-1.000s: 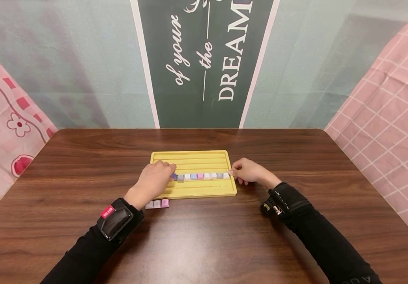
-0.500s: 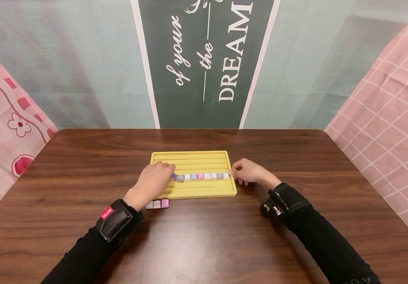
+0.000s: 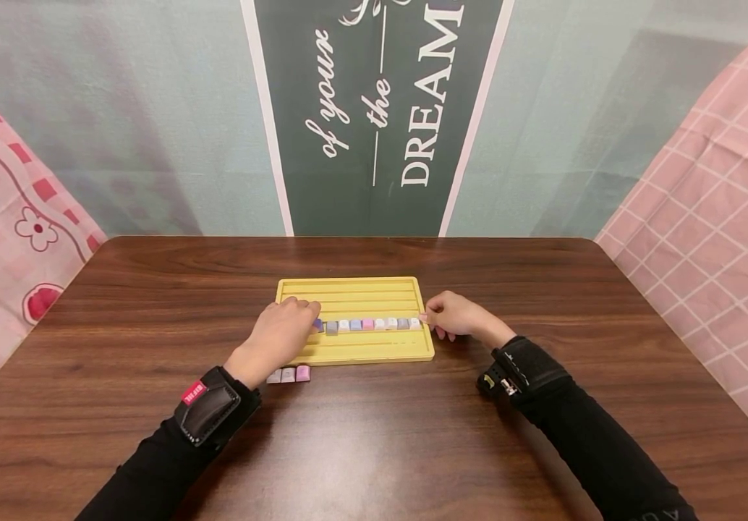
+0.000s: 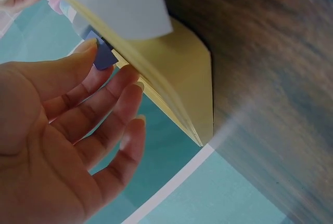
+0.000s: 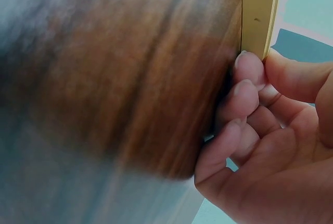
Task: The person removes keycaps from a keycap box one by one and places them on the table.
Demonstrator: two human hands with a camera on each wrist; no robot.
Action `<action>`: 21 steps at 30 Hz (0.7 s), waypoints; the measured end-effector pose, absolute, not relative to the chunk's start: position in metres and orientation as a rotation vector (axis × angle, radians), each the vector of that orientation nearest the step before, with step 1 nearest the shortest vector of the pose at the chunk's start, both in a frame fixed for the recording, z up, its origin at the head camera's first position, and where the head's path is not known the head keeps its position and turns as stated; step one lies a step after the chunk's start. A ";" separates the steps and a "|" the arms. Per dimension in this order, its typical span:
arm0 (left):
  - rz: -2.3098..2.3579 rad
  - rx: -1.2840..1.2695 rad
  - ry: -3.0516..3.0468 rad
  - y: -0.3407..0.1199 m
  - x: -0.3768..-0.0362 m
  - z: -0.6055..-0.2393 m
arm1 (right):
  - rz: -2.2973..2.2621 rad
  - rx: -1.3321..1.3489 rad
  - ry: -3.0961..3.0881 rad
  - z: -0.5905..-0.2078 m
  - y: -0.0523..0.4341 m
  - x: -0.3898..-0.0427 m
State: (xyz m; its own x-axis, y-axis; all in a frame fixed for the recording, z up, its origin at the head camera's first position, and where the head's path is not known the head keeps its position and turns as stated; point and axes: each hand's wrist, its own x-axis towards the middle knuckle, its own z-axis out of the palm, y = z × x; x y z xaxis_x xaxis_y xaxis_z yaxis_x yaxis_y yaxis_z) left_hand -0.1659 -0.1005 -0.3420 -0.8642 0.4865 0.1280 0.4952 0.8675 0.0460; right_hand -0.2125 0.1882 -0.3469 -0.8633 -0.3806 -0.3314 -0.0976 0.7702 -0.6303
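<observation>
My left hand [image 3: 285, 322] is over the left part of a yellow ridged tray [image 3: 348, 354]. Its thumb and index finger pinch a dark blue-purple keycap [image 4: 104, 55] at the left end of a row. Several keycaps in white, grey, blue and pink, among them a pink one [image 3: 367, 323], run along one groove to the tray's right side. At that side my right hand [image 3: 457, 314] holds the tray edge, its thumb at the rim and curled fingers against the outer wall [image 5: 257, 18].
Three loose keycaps, a pink one [image 3: 303, 373] among them, lie on the brown wooden table [image 3: 374, 449] in front of the tray's left corner, partly behind the left wrist. A curtain with lettering [image 3: 380, 145] hangs beyond the table's far edge.
</observation>
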 end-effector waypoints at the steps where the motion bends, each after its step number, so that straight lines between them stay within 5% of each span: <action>1: -0.117 -0.771 -2.929 -0.101 -0.166 -0.342 | -0.862 -0.361 2.517 -0.347 0.188 -0.213; 21: -0.097 -0.764 -2.968 -0.100 -0.164 -0.339 | -0.885 -0.353 2.508 -0.347 0.189 -0.213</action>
State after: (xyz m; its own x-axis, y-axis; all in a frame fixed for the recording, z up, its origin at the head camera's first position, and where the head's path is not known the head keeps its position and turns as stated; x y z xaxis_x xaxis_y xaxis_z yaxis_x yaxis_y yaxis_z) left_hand -0.1641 -0.1004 -0.3394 -0.8732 0.4792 0.0885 0.4840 0.8740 0.0426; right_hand -0.2126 0.1888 -0.3467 -0.8636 -0.3792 -0.3322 -0.0868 0.7609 -0.6430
